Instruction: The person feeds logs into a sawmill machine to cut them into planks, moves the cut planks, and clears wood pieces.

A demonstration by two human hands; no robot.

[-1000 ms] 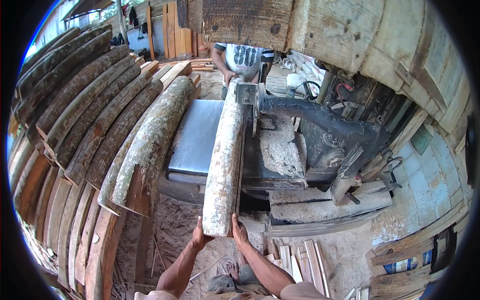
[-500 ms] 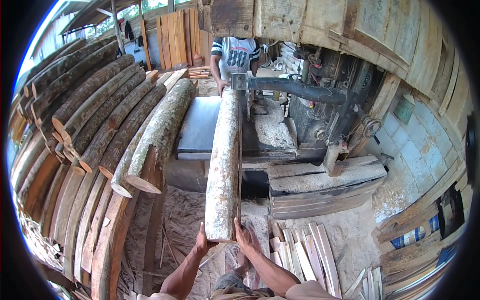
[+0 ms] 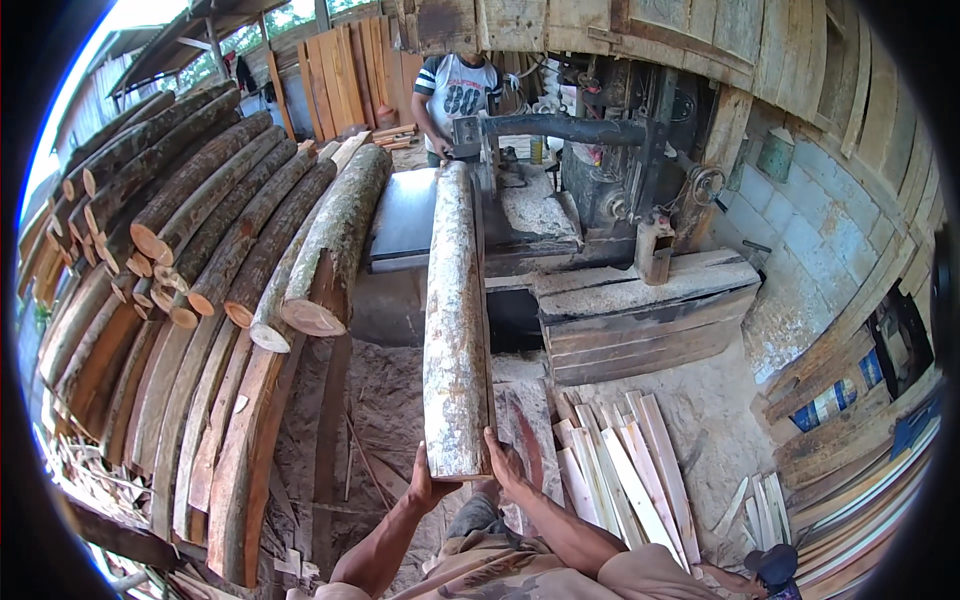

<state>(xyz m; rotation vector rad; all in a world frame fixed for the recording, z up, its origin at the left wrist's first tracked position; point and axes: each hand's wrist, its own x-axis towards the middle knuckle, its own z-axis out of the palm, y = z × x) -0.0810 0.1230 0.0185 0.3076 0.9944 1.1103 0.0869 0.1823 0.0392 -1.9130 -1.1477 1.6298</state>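
Note:
A long bark-covered log (image 3: 457, 330) stretches away from me, its far end over the dark metal saw table (image 3: 402, 215). My left hand (image 3: 430, 482) cups the left side of the near end, and my right hand (image 3: 506, 464) presses against its right side. Both hands grip this log between them; the undersides of my fingers are hidden. To the right of the log's far end stands the sawing machine with a thick dark arm (image 3: 570, 127). Beyond the table another person (image 3: 458, 95) stands with one hand close to the log's far end.
Stacked logs (image 3: 215, 215) fill the left side, with sawn slabs (image 3: 235, 470) below them. A wooden box topped with sawdust (image 3: 650, 310) stands right of the log. Cut strips (image 3: 630, 470) lie on the floor. A person's dark cap (image 3: 777, 563) shows at lower right.
The log has come back toward me relative to the saw table, with both hands still on its near end. The dark cap and an arm have appeared at lower right.

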